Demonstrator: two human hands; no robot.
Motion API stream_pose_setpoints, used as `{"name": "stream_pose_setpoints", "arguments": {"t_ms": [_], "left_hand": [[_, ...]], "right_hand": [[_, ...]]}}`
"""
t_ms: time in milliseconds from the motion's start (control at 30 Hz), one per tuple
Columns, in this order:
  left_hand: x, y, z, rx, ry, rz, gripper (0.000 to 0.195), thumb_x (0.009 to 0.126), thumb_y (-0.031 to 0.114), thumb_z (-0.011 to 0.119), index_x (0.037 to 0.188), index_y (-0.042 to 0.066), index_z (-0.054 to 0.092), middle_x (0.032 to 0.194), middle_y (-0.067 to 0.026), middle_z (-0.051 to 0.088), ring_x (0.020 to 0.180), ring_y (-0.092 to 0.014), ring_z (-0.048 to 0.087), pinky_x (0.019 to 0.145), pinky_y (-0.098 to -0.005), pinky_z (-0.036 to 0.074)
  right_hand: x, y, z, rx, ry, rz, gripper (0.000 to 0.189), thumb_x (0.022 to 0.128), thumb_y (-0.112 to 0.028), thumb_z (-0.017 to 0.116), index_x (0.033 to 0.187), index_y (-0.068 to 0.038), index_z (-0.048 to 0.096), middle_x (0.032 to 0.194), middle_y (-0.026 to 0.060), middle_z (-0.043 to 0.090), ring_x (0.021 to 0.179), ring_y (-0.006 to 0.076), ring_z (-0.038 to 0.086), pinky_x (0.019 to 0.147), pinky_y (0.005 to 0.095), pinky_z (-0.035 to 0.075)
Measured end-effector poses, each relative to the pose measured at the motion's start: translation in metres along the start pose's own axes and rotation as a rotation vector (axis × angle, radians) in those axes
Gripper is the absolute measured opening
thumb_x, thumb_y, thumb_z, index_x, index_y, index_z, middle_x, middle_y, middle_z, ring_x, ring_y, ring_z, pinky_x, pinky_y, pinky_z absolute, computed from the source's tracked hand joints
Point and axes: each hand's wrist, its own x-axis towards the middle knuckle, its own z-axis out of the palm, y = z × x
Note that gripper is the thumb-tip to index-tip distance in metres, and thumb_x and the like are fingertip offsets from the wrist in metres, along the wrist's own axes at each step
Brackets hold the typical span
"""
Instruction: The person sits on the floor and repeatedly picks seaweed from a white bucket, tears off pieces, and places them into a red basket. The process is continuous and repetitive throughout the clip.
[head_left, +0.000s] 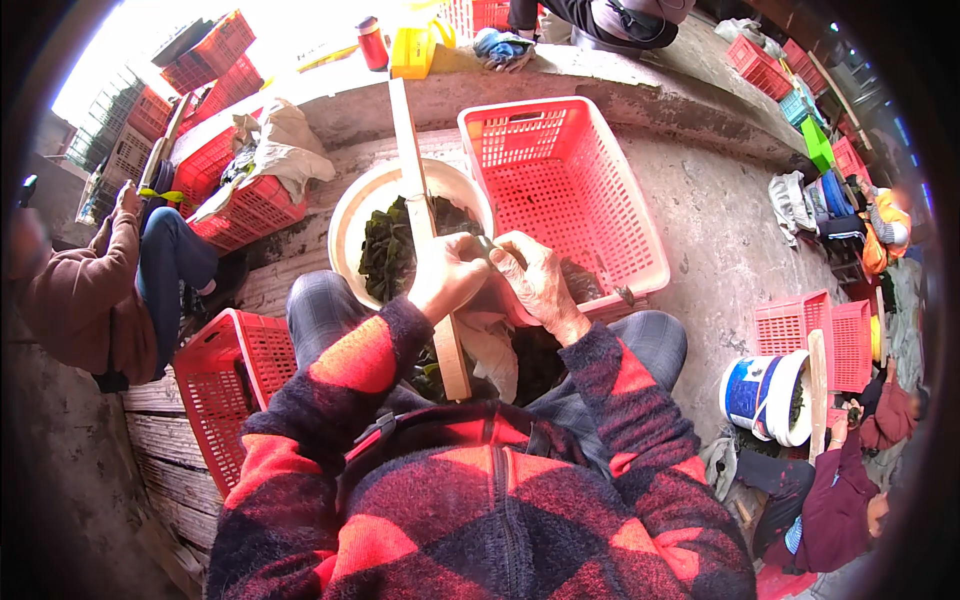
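Note:
Between the fingertips of my left hand (451, 274) and my right hand (534, 283) is a small dark green strip (487, 244), seemingly seaweed; the fingers cover most of it. Both hands meet just right of a wooden slat (420, 216), which runs from the concrete ledge over a white bucket (339, 244) towards my lap. Dark green seaweed pieces (384, 251) lie inside the bucket. Beyond my right hand stands a red plastic crate (621, 202), with a dark piece (624, 295) on its near rim. Pale cloth (491, 352) and more dark leaves show below my hands.
A concrete ledge (600, 86) crosses ahead, bearing a red flask (372, 45), a yellow container (413, 52) and blue gloves (504, 49). Another red crate (225, 397) stands by my left knee. A person (97, 300) sits at left; others work at right near a white-and-blue bucket (757, 397).

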Motion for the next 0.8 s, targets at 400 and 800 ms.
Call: {"name": "stream_pose_setpoints", "arguments": {"t_ms": [400, 800], "left_hand": [[0.003, 0.001, -0.026, -0.145, -0.079, -0.181, 0.009, 0.075, 0.008, 0.063, 0.082, 0.002, 0.062, 0.069, 0.0010, 0.055, 0.056, -0.006, 0.050, 0.050, -0.0231, 0.042], [-0.012, -0.004, -0.072, -0.432, -0.062, -0.334, 0.017, 0.086, 0.017, 0.060, 0.096, 0.005, 0.065, 0.075, 0.0028, 0.059, 0.058, -0.004, 0.048, 0.057, -0.0199, 0.041]], "right_hand": [[0.004, 0.004, -0.005, -0.100, 0.040, 0.032, 0.030, 0.097, -0.027, 0.058, 0.093, 0.002, 0.064, 0.077, 0.0077, 0.064, 0.074, 0.0115, 0.057, 0.068, 0.0292, 0.048], [0.017, 0.000, -0.014, 0.014, -0.353, -0.106, 0.045, 0.081, -0.026, 0.077, 0.115, -0.001, 0.060, 0.110, 0.0107, 0.063, 0.103, 0.0204, 0.058, 0.093, 0.0324, 0.045]]}}
